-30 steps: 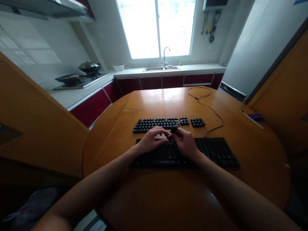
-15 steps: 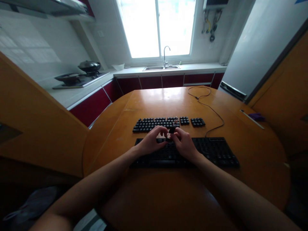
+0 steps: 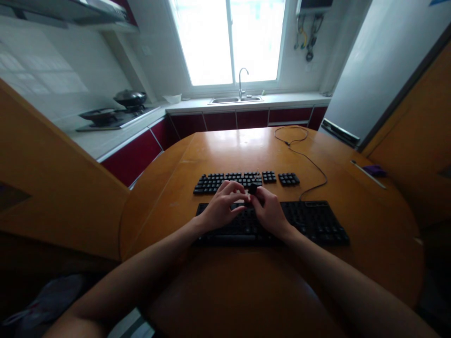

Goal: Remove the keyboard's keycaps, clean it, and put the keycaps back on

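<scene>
A black keyboard (image 3: 239,237) lies on the wooden table, its key area largely under my hands. In my right hand (image 3: 269,211) is a small black keycap puller (image 3: 252,188), pinched between thumb and fingers, with thin wires showing above it. My left hand (image 3: 222,205) comes in from the left over the keyboard. Its thumb and index fingertip close in just below the puller, around a small dark piece too tiny to make out. Beyond the hands, loose black keycaps (image 3: 210,183) stand in neat rows, with two smaller blocks of keycaps (image 3: 289,179) to their right.
A thin cable (image 3: 317,171) runs from the keyboard and loops at the table's far edge. On the right lie a slim stick (image 3: 368,174) and a purple cloth-like thing (image 3: 375,170). Behind the table are a counter with a sink (image 3: 227,100) and a stove with pans (image 3: 129,97).
My left fingers have shifted right and closed in on the spot below the keycap puller. The puller has tilted slightly in my right hand; the keyboard and keycaps stay put.
</scene>
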{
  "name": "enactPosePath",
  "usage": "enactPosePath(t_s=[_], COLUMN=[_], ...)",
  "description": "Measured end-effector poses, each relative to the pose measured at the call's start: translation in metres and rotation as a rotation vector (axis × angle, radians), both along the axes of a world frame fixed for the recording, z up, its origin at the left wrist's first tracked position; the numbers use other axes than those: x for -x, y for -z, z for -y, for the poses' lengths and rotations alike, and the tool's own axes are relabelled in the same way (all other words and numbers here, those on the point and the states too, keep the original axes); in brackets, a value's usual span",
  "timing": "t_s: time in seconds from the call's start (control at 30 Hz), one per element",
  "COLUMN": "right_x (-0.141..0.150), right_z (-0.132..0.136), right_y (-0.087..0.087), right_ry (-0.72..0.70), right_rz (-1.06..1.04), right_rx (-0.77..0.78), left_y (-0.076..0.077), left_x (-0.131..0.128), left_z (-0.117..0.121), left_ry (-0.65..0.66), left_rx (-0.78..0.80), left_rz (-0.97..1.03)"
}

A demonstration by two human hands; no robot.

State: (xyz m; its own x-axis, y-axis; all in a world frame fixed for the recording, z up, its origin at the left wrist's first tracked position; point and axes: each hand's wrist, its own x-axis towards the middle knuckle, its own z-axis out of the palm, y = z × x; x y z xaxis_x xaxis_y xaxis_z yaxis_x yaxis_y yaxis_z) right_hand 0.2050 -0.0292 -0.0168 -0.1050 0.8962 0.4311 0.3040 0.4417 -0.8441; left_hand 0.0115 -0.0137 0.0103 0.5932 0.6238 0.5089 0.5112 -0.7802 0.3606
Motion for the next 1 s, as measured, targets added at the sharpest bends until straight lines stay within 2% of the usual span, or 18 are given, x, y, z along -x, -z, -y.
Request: enactPosePath(t_s=[0.07,0.17,0.27,0.37,0.57,1.0], right_x=[0.000,0.000,-0.001,0.000,-0.001,-0.003], right_z=[-0.001,-0.003,-0.006,-0.006,-0.007,-0.008], right_y=[0.001,0.004,0.007,0.009,0.009,0.006], right_ry=[0.005,0.020,0.044,0.039,0.043,0.038], right_rz=[-0.005,-0.040,-0.051,-0.053,-0.049,-0.077], right_rx=[0.018,0.070,0.093,0.094,0.099,0.115], left_y=[-0.002,-0.003,0.002,0.013,0.028,0.032], left_x=[0.001,0.008,0.018,0.026,0.036,0.039], left_z=[-0.004,-0.020,-0.043,-0.061,-0.068,-0.070], left_ry=[-0.017,-0.143,-0.296,-0.378,-0.423,-0.407], left_rx=[0.025,0.017,0.015,0.049,0.091,0.060], left_rz=[0.053,0.097,0.029,-0.086,-0.179,-0.172])
